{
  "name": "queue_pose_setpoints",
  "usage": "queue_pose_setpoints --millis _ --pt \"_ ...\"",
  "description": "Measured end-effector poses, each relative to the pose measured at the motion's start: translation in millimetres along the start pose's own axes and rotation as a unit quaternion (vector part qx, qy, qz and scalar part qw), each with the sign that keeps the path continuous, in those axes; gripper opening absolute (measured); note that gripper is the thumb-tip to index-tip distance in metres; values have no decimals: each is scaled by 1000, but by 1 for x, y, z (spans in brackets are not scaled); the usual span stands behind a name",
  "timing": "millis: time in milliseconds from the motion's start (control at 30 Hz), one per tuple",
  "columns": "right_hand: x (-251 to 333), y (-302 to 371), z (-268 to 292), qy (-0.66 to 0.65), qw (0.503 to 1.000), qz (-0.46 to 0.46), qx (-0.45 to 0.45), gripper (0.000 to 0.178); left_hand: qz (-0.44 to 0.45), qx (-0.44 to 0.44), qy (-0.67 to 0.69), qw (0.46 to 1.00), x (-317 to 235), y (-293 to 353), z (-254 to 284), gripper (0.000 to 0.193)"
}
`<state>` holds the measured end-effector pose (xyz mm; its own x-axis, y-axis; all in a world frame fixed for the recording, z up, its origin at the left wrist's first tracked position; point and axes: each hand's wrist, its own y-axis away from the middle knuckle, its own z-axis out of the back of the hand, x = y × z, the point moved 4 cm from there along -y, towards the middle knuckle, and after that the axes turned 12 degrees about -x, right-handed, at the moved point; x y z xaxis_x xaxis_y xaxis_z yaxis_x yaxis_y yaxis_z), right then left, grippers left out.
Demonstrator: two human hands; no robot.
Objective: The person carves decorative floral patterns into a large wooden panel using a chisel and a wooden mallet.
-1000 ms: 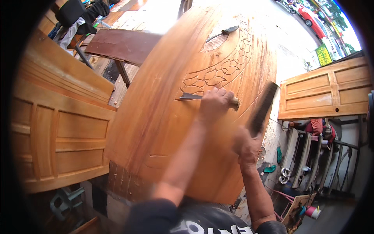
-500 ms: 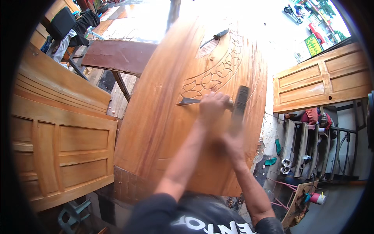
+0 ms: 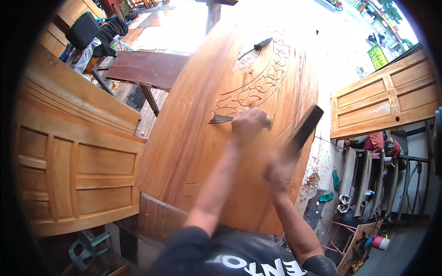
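A wide wooden panel (image 3: 216, 165) with carved leaf and vine outlines (image 3: 258, 92) lies in front of me. My left hand (image 3: 248, 123) is wrapped round the handle of a chisel (image 3: 222, 118). Its dark blade touches the wood at the lower left end of the carving, and the pale handle end sticks out on the right. My right hand (image 3: 280, 175), smeared by motion, grips a dark, flat wooden mallet (image 3: 305, 127). The mallet tilts to the upper right, apart from the chisel handle. Farther up the panel rests another dark-handled carving tool (image 3: 262, 44), beside an oval hollow.
Panelled doors stand at the left (image 3: 92, 170) and right (image 3: 386, 94). A brown board (image 3: 142, 68) lies beyond the panel's left edge. At the right are a slatted rack (image 3: 368, 179), green slippers (image 3: 326, 197) and a pink container (image 3: 379, 242). A plastic stool (image 3: 87, 250) sits lower left.
The mallet has swung away from the chisel's handle end, tilting over to the right. My left hand and the chisel stay at the same place on the carving. The view has shifted slightly.
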<state>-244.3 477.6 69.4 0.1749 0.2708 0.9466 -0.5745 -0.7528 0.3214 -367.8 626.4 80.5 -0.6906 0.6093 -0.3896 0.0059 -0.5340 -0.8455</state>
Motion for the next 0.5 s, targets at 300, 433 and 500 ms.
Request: queue_pose_setpoints --millis 300,433,500 --pt "11 19 34 7 997 78 -15 104 -80 -243 -104 961 56 -60 93 27" --pt "-6 41 78 -16 995 60 -78 66 -29 -57 8 998 3 -41 73 25" --pt "-16 48 92 -22 994 42 -103 77 -53 50 80 994 -27 -18 44 24"
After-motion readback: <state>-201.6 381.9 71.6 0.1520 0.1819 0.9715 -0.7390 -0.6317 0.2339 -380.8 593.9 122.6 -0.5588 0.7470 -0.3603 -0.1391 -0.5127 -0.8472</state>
